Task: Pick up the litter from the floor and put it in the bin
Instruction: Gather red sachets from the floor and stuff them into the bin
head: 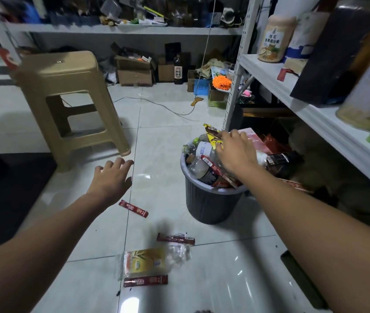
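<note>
Litter lies in two places as we see it: heaped in the bin (211,199) and scattered on the floor (224,267). Our right grip (236,152) is over the bin's mouth, fingers curled down onto a yellow wrapper (213,136) that stands up from the heap of bottles and packets. It looks pinched rather than let go, so we judge this piece is at the point of being dropped in. Our left grip (111,177) hangs above the tiles with fingers spread and relaxed, holding nothing.

On the floor we count four pieces yet to be picked up: a first red sachet (133,208) just below the left grip, a second red sachet (176,238) nearer us, a yellow tea packet (144,260) in crumpled clear plastic just beside it, and a third red sachet (145,280) touching the packet's near edge. The bin is already full past its rim. We put the task somewhere past halfway, with room in the bin the likely trouble.
</note>
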`<action>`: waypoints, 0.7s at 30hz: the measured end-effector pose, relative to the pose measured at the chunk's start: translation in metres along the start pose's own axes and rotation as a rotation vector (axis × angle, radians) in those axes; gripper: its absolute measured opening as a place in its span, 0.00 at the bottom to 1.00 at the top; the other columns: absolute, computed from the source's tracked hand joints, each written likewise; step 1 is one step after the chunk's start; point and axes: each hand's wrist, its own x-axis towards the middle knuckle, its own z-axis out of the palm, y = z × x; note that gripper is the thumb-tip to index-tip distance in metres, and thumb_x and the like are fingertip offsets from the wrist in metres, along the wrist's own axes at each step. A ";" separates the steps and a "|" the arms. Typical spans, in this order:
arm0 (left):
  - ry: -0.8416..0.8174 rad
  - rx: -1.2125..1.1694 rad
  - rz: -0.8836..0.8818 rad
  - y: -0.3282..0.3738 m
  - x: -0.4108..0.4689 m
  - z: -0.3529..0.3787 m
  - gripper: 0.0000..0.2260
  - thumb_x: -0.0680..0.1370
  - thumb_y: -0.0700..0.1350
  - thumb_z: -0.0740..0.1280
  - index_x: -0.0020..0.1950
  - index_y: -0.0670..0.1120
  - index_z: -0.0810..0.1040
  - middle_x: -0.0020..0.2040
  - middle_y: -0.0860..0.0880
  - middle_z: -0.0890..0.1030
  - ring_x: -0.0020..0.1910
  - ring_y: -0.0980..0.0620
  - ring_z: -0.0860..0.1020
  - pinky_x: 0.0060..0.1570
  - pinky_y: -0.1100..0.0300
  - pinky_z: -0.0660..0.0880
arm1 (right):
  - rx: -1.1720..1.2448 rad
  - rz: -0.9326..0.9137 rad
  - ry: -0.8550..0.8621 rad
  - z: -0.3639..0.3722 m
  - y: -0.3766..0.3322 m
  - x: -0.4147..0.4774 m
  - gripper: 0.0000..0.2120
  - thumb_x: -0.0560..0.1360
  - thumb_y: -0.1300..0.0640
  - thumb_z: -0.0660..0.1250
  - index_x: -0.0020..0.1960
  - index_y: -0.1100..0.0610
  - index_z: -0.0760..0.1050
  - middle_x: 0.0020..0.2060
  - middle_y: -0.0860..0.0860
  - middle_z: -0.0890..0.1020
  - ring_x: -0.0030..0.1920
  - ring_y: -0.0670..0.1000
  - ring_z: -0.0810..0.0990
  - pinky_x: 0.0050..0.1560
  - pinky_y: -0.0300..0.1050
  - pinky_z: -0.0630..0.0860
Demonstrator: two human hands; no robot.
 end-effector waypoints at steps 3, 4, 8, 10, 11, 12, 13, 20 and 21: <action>-0.025 0.026 -0.019 -0.006 -0.010 0.005 0.26 0.80 0.54 0.58 0.76 0.50 0.56 0.73 0.46 0.63 0.70 0.42 0.64 0.67 0.45 0.61 | 0.043 -0.051 -0.017 0.008 -0.025 -0.015 0.21 0.80 0.51 0.56 0.72 0.56 0.65 0.67 0.57 0.70 0.67 0.57 0.66 0.64 0.51 0.64; -0.032 0.032 -0.019 -0.006 -0.011 0.006 0.27 0.80 0.54 0.58 0.76 0.50 0.55 0.75 0.46 0.61 0.71 0.42 0.63 0.68 0.44 0.60 | 0.050 -0.061 -0.020 0.011 -0.033 -0.020 0.21 0.80 0.51 0.56 0.72 0.55 0.65 0.68 0.56 0.69 0.67 0.57 0.66 0.64 0.51 0.63; -0.092 0.024 -0.021 -0.002 -0.007 0.017 0.31 0.80 0.55 0.59 0.78 0.51 0.49 0.78 0.46 0.53 0.75 0.41 0.56 0.71 0.41 0.55 | 0.036 -0.062 0.011 0.026 -0.052 -0.039 0.19 0.80 0.51 0.54 0.69 0.55 0.68 0.65 0.55 0.73 0.65 0.57 0.68 0.63 0.50 0.63; -0.130 0.019 -0.013 0.000 0.001 0.029 0.31 0.80 0.55 0.58 0.78 0.51 0.47 0.78 0.46 0.50 0.76 0.42 0.54 0.71 0.40 0.53 | 0.032 -0.057 0.013 0.037 -0.058 -0.043 0.19 0.80 0.51 0.55 0.67 0.55 0.69 0.63 0.55 0.74 0.65 0.57 0.69 0.64 0.50 0.62; -0.147 0.028 -0.005 0.000 0.005 0.037 0.31 0.80 0.55 0.58 0.78 0.50 0.46 0.79 0.46 0.50 0.76 0.42 0.53 0.71 0.40 0.52 | 0.031 -0.058 0.009 0.044 -0.059 -0.044 0.19 0.79 0.51 0.56 0.67 0.55 0.69 0.63 0.55 0.74 0.65 0.57 0.69 0.63 0.50 0.62; -0.163 0.041 0.004 -0.001 0.009 0.046 0.32 0.80 0.55 0.58 0.78 0.50 0.46 0.79 0.46 0.49 0.76 0.42 0.53 0.71 0.40 0.52 | 0.033 -0.062 0.007 0.051 -0.061 -0.044 0.19 0.78 0.52 0.57 0.67 0.55 0.68 0.64 0.55 0.74 0.65 0.56 0.69 0.63 0.49 0.63; -0.177 0.055 0.008 -0.003 0.012 0.054 0.31 0.80 0.55 0.58 0.78 0.50 0.45 0.79 0.46 0.49 0.76 0.41 0.53 0.71 0.40 0.52 | 0.039 -0.071 0.015 0.057 -0.063 -0.045 0.20 0.77 0.52 0.58 0.68 0.55 0.68 0.64 0.55 0.74 0.65 0.56 0.69 0.63 0.49 0.63; -0.241 0.062 0.077 -0.012 0.034 0.125 0.31 0.79 0.54 0.60 0.78 0.49 0.49 0.78 0.45 0.53 0.75 0.40 0.56 0.69 0.40 0.56 | -0.001 -0.118 0.077 0.115 -0.075 -0.049 0.23 0.71 0.55 0.65 0.66 0.52 0.74 0.62 0.53 0.76 0.60 0.54 0.74 0.59 0.46 0.65; -0.249 0.063 0.092 -0.013 0.035 0.134 0.31 0.79 0.54 0.60 0.78 0.49 0.49 0.78 0.45 0.53 0.75 0.40 0.56 0.69 0.40 0.56 | 0.005 -0.150 0.138 0.122 -0.078 -0.049 0.22 0.67 0.55 0.68 0.62 0.52 0.78 0.58 0.52 0.79 0.56 0.53 0.77 0.55 0.46 0.66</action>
